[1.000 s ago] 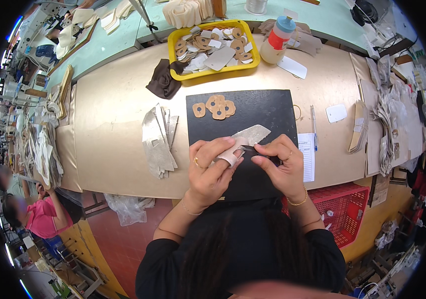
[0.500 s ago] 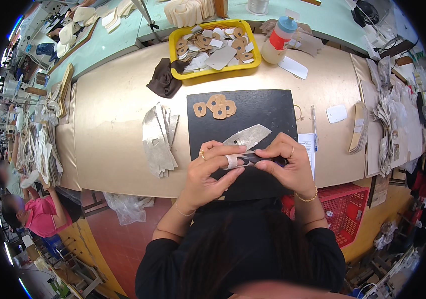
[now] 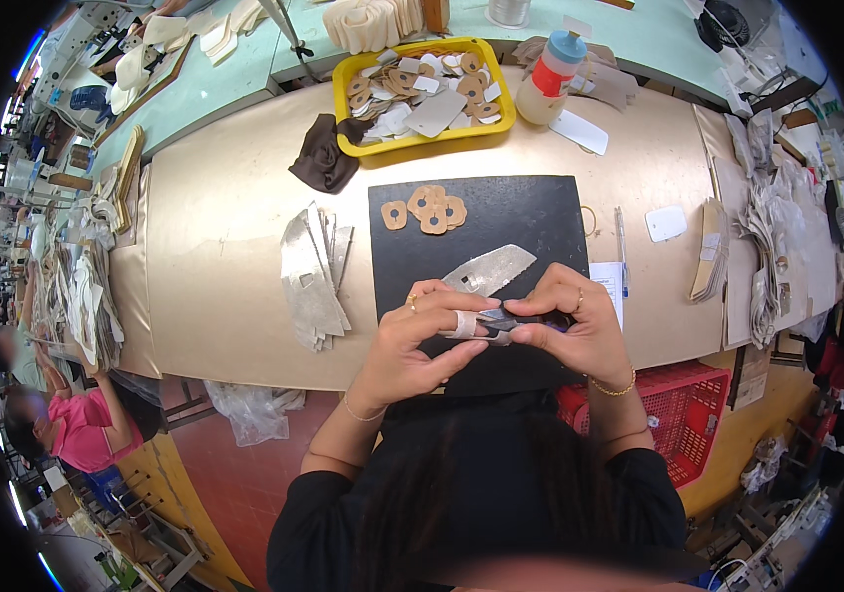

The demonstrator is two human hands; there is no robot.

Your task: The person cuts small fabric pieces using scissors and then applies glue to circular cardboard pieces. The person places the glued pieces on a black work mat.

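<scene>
Hands meet over the near edge of a black rectangular cutting mat (image 3: 540,212) on the tan worktop (image 3: 234,227). The left hand (image 3: 412,340), one finger wrapped in pale tape, and the right hand (image 3: 580,331) both pinch a small silvery-grey cut piece (image 3: 496,321) between their fingertips, held just above the mat. A long silver leaf-shaped piece (image 3: 489,270) lies on the mat just beyond the fingers. Farther up sit tan cutouts with holes (image 3: 427,209). A stack of silver pieces (image 3: 311,276) rests left of the mat, and a yellow tray (image 3: 422,138) stands beyond.
</scene>
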